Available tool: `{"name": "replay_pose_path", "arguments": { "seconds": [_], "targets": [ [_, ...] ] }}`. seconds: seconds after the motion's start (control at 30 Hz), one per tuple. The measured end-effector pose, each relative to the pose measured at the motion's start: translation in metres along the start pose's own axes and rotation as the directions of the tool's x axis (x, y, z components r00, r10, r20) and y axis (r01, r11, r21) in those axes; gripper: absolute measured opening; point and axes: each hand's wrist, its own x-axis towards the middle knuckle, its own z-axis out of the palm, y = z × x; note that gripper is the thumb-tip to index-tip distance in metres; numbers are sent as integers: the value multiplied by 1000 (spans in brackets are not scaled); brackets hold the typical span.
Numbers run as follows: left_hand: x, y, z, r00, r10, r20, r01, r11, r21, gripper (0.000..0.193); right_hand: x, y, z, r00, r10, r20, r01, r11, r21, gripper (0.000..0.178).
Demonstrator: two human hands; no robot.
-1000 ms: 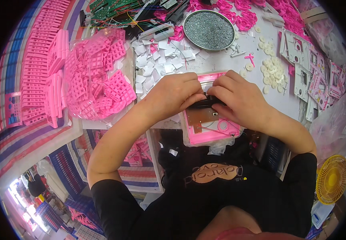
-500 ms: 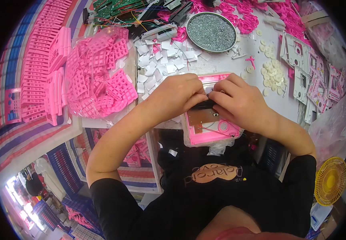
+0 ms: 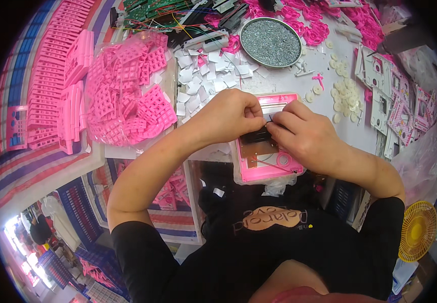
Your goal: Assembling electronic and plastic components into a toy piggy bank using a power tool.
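Near edge of table: a pink casing (image 3: 252, 174) lies open, long axis running away from the person, with a brown board (image 3: 259, 149) in its near half. Just beyond the board, a black part (image 3: 255, 137) lies crosswise inside, on the near side of the fingertips. Left hand (image 3: 233, 117) comes in from the left, thumb and forefinger pinched nearly closed; right hand (image 3: 306, 134) covers the part's right end, fingers curled (grip hidden; cannot tell what either pinch holds). Fingertips almost meet; neither hand is clearly nearer. Farther off: white paper pieces (image 3: 208, 76) to the left, then a round dish (image 3: 270, 66) of small metal pieces (image 3: 270, 41).
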Motion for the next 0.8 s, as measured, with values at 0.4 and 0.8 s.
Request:
{"name": "replay_pose_path", "arguments": {
  "seconds": [0.4,0.8],
  "targets": [
    [1,4,6,952,299,-61,-255,890,377,17,1,-5,-11,988,97,116,-105,992,66,26],
    [141,-15,-27,833,520,-192,-87,465,881,15,93,186,-78,519,708,-479,333,348,876,49]
  ]
}}
